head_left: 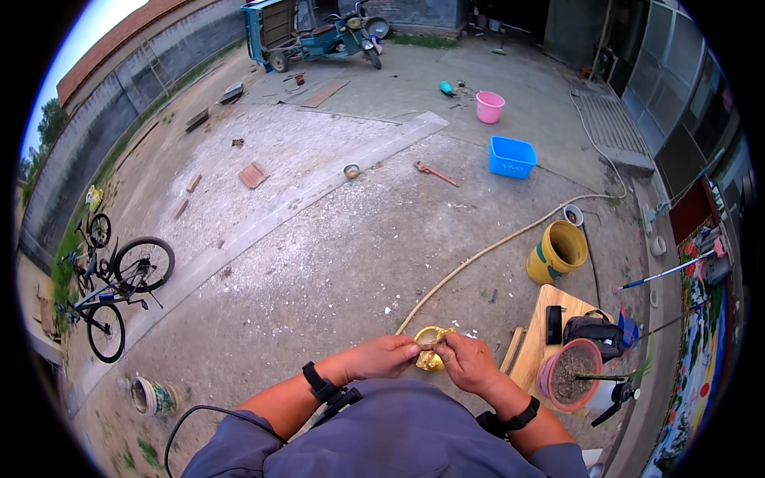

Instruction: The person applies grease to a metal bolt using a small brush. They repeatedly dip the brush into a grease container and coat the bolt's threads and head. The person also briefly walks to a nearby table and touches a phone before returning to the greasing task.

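In front of my body, my left hand (384, 356) and my right hand (468, 362) meet with fingers closed. Between their fingertips they pinch a short brown strip (429, 346); its exact kind is too small to make out. Just below and behind it stands a shiny gold pot-like vessel (430, 363) with a round rim, partly covered by my hands. Both wrists wear black bands. A tan hose (478, 256) runs along the ground and ends close to the gold vessel.
To the right are a wooden board (529, 360) with a black bag (596, 333), a pink planter of soil (573, 385) and a yellow bucket (557, 252). Farther off lie a blue tub (511, 157), a pink bucket (489, 107) and a pipe wrench (436, 174). Bicycles (119, 279) are at left.
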Motion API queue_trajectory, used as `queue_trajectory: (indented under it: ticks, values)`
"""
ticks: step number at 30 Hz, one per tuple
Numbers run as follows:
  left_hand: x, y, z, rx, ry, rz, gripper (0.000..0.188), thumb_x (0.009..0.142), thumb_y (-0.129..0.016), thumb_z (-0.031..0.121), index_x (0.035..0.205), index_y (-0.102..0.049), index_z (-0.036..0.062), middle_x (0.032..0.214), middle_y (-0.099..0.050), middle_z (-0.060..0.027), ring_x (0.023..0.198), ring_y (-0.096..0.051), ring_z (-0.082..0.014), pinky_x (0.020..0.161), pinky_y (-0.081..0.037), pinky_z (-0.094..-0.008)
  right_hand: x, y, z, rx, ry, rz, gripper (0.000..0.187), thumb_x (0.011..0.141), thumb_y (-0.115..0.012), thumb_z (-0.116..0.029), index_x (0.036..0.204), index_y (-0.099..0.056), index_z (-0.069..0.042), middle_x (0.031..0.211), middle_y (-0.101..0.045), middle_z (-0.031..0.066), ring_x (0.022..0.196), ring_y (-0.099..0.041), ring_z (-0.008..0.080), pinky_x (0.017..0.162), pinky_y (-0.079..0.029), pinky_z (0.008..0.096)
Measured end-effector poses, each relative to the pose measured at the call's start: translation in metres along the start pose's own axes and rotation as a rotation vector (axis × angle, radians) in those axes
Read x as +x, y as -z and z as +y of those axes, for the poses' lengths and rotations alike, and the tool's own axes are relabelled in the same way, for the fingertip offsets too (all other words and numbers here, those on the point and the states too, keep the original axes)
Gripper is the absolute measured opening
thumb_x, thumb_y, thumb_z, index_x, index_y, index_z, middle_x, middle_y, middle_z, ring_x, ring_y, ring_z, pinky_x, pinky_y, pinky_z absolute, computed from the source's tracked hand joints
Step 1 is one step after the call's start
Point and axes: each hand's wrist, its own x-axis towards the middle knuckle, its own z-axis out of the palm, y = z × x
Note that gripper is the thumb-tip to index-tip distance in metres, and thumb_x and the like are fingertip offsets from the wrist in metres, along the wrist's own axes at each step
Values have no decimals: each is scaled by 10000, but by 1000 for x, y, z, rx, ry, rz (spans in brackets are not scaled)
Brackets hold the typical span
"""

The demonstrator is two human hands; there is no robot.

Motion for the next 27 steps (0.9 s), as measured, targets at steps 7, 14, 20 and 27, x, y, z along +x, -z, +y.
queue_trajectory:
  ticks: [7,14,20,27]
  values:
    - [9,-5,3,-20,27,10,378,1063,-437,384,939,-597,65,744,-518,30,656,-472,-73,608,-417,-238,-3,0,10,58,-46,34,245,996,-517,-283,922,-555,-53,809,-603,166,781,-609,409,661,-474,459]
    - [14,-8,10,81,-9,11,373,1064,-429,391,969,-589,68,751,-516,31,672,-471,-73,619,-426,-244,-4,9,12,135,-46,22,258,999,-509,-304,966,-576,-57,851,-609,169,825,-615,400,708,-481,454]
    - [17,-12,12,91,-18,35,382,1062,-428,412,980,-582,72,752,-514,30,675,-470,-70,614,-415,-241,-5,9,22,110,-44,15,268,1001,-512,-313,965,-588,-58,852,-623,161,816,-622,392,700,-485,451]
    - [15,-18,21,-143,-6,-10,407,1061,-412,443,1013,-569,72,786,-474,54,689,-430,-66,603,-393,-252,-2,12,20,101,83,85,252,990,-543,-290,942,-585,-46,817,-620,150,763,-624,379,648,-480,441]
